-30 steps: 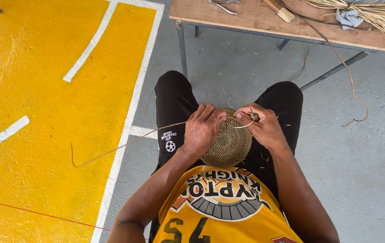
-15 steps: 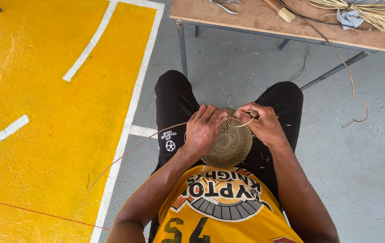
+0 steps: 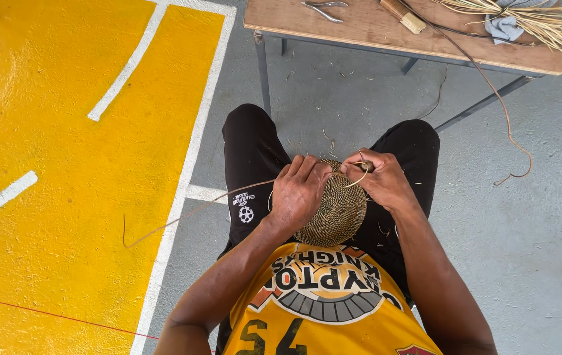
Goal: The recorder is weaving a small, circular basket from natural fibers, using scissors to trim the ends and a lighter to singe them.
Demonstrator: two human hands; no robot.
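This looks like a craft workspace set up on a painted sports court — an informal weaving spot rather than a fitted workshop. The floor point(image 3: 333, 92) under the seated person is grey concrete, and to the left of the hands it turns bright yellow point(image 3: 64, 164) with white boundary lines point(image 3: 130, 62). Ahead of the hands stands a plain wooden surface point(image 3: 360, 26) on metal legs, carrying pliers point(image 3: 324, 9), a bundle of dry straw fibre point(image 3: 524, 20), a grey cloth point(image 3: 506, 27) and what may be a wooden tool handle point(image 3: 404, 14). Loose fibre scraps point(image 3: 324, 135) lie scattered on the concrete — litter of handwork.
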